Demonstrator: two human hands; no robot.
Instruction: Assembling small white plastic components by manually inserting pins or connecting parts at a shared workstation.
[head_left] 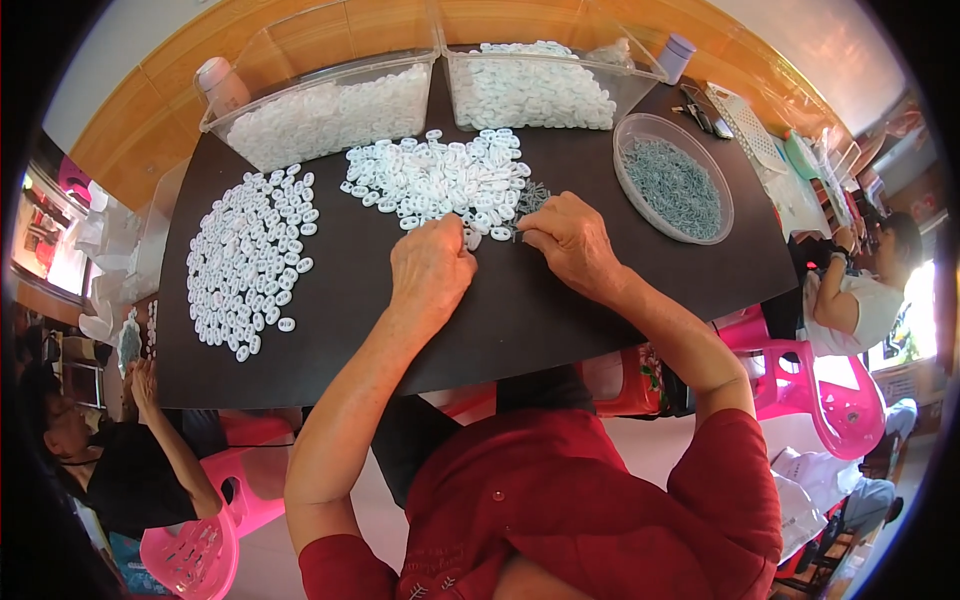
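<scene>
My left hand (pixel 432 268) is closed, its thumb and fingertips pinching a white oval plastic piece (pixel 470 240) at the near edge of a heap. That central heap (pixel 440 178) is made of many similar pieces, each with small holes. Just to the right, my right hand (pixel 575 245) is also closed in a pinch. A thin grey screw tip (pixel 518 236) shows at its fingertips, though most of it is hidden. Beside that hand lies a small pile of grey screws (pixel 535 195), partly covered by the fingers.
Loose white pieces (pixel 245 265) spread over the table's left. Two clear bins (pixel 425 95) (pixel 640 95) of white pieces stand at the back. A round tub (pixel 722 225) of screws sits right. Beyond are a purple bottle (pixel 677 58) and tools (pixel 705 112). People sit on both sides.
</scene>
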